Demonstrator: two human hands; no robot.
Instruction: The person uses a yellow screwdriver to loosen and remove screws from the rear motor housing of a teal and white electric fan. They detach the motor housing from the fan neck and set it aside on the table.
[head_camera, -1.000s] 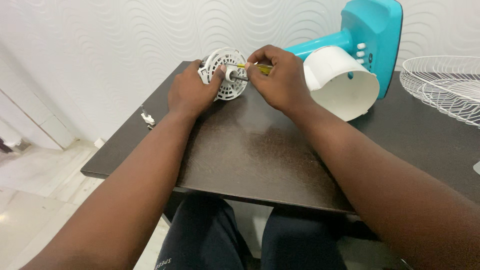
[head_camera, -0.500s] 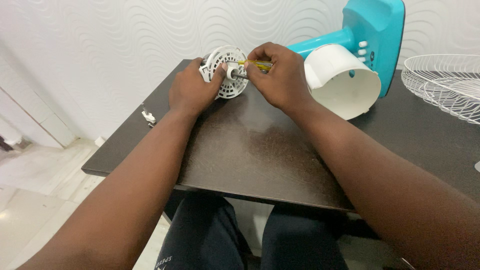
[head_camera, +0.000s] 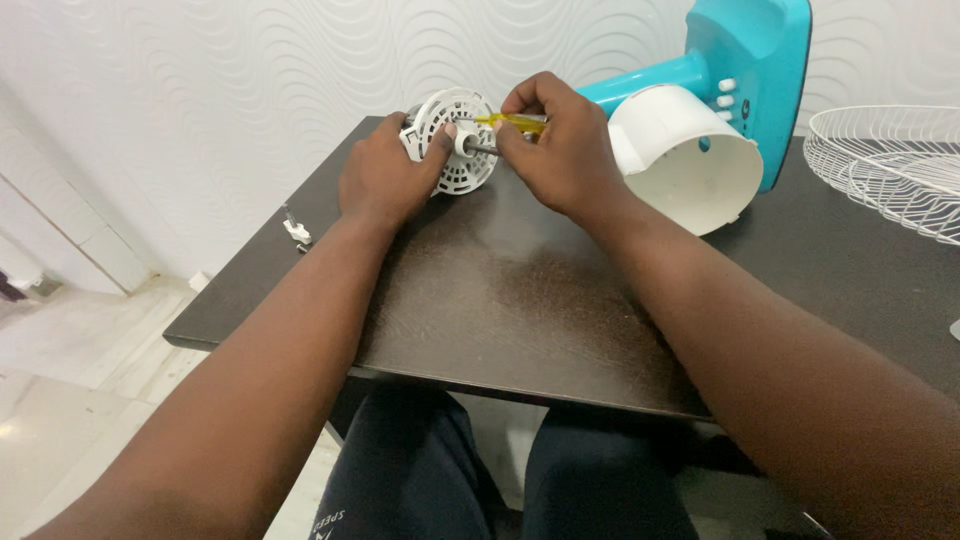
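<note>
A white round slotted fan motor housing (head_camera: 455, 150) with a metal shaft stands on edge at the back of the dark table (head_camera: 500, 300). My left hand (head_camera: 385, 180) grips its left side, thumb on the front face. My right hand (head_camera: 560, 150) holds a yellow-handled screwdriver (head_camera: 515, 120), whose tip points left at the housing's face near the shaft.
A white cylindrical cover (head_camera: 685, 160) lies on its side right of my hands, joined to a teal fan stand and base (head_camera: 745, 70) with white buttons. A white wire grille (head_camera: 890, 165) sits at the far right. A small white plug (head_camera: 295, 232) lies at the left table edge.
My right hand and the screwdriver have risen slightly and shifted up along the housing's face. My left hand has kept its grip.
</note>
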